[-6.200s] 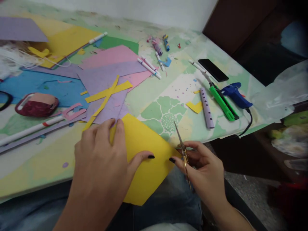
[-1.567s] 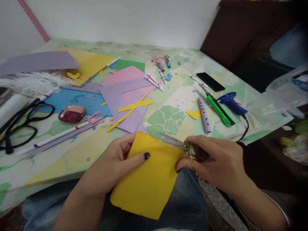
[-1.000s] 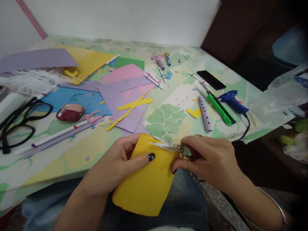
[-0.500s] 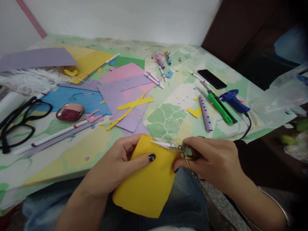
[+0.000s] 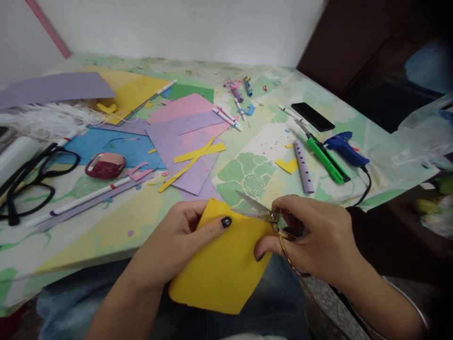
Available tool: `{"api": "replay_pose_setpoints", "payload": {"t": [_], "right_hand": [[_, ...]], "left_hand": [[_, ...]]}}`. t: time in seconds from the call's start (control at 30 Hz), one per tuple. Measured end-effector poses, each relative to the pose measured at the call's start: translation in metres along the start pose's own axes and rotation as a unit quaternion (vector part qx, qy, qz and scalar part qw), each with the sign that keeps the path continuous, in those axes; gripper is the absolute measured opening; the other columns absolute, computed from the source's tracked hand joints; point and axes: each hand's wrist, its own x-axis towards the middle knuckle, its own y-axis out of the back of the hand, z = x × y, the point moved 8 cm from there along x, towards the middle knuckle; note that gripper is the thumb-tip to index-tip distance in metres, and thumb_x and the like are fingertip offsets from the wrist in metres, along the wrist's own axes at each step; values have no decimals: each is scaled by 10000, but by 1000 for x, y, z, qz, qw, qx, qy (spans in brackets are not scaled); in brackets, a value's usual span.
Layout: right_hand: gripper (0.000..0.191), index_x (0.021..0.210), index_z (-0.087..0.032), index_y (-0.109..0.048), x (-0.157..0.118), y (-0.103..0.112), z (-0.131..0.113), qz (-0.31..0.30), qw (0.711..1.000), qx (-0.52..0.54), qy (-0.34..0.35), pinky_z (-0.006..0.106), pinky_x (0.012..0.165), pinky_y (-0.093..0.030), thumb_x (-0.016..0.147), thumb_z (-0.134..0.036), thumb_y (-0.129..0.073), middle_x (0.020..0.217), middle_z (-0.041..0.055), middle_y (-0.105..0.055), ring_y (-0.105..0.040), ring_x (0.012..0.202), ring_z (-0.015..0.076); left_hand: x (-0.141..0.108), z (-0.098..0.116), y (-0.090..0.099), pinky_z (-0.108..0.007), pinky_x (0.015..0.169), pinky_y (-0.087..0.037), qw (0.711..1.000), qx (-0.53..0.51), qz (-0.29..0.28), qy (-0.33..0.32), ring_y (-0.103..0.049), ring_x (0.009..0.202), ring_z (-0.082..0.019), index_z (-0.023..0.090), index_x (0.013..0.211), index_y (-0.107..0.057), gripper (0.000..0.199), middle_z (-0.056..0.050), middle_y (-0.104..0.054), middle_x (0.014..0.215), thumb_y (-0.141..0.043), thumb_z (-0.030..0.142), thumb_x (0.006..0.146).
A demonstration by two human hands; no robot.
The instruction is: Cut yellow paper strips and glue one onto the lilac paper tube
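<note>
Head view: The left hand (image 5: 180,231) grips the yellow craft sheet (image 5: 219,269) at lower centre of the frame, thumb flat on the front face, fingers curled behind the upper-left edge. The right hand (image 5: 318,231), right of centre, is curled around the handles of the gold-handled scissors (image 5: 273,216). Its thumb tip overlaps the sheet's right edge. The blades are spread apart at the sheet's upper edge.

Compared with the frame half a second earlier, the blades have changed from nearly closed to parted. On the table (image 5: 88,241), the dotted purple tube (image 5: 303,167), green utility knife (image 5: 327,160) and blue glue gun (image 5: 347,148) at right of frame remain in place, as do the crossed yellow strips (image 5: 196,156) at centre.
</note>
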Motion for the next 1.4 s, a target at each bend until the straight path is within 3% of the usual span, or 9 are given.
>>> {"api": "replay_pose_setpoints", "payload": {"t": [0.23,0.4,0.83,1.13,1.4], "right_hand": [[568,739,-158,-597,4,-11,-7,-55,998,-2,11,246,475,-252,766,-721,-527,546,-30,-497,-447,486,98],[617,729,-151,-607,4,-12,-9,-49,999,-6,23,252,462,-237,779,-747,-454,525,-32,-473,-417,463,93],[376,736,-170,-617,2,-7,-12,1,998,-23,58,265,457,-235,852,-527,-580,491,-30,-504,-449,448,96],[422,660,-179,-595,2,-4,-13,14,997,-26,68,267,444,-246,830,-566,-589,468,-33,-505,-454,433,92],[369,656,-183,-598,1,-3,-13,7,997,-33,64,266,447,-251,853,-495,-595,464,-30,-522,-456,434,89]], "left_hand": [[1,1,-5,-189,525,-509,1000,-1,-22,9,-667,595,-142,170,897,-752,239,-39,-739,732,-743,346,736],[1,-2,-3,-200,531,-511,1000,9,-24,12,-670,600,-152,172,871,-761,235,-48,-746,740,-743,361,733],[2,-1,-2,-209,497,-491,999,39,-23,11,-652,559,-159,161,767,-767,239,-52,-737,689,-733,393,720],[-1,-3,-5,-192,508,-497,999,-7,-46,21,-672,574,-152,166,774,-772,202,-63,-753,725,-741,362,734],[0,-3,-10,-176,524,-510,997,-31,-70,27,-681,587,-137,191,792,-781,158,-43,-762,742,-739,336,746]]}}
